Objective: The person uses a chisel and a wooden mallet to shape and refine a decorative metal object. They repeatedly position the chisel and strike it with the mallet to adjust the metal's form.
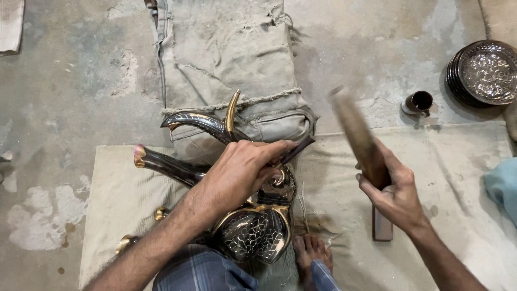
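hands on a pale floor mat (447,178) over patchy concrete floor (70,91), left (245,167) gripping a chisel (295,151), right (390,191) a mallet (358,134)

Metal vessel (253,231): dark, glossy metal, chased with a fine scale pattern, edged in bright brass-coloured bands.
Spouts (194,123): the same polished dark metal, smooth and reflective; one tip shows bare brass colour.
Chisel (295,151): thin dark metal bar, dull finish, under the left hand (242,172).
Mallet (358,137): brown wood, worn smooth, gripped in the right hand (396,196).
Mat (447,178): pale woven cloth, matt, stained in places, spread on the floor.
Folded cloth (226,48): coarse grey fabric with frayed seams.
Floor (70,81): rough bare concrete, patchy and chipped.
Stacked plates (484,73): shiny embossed metal at the floor's far right edge.
Small cup (419,102): dark polished metal.
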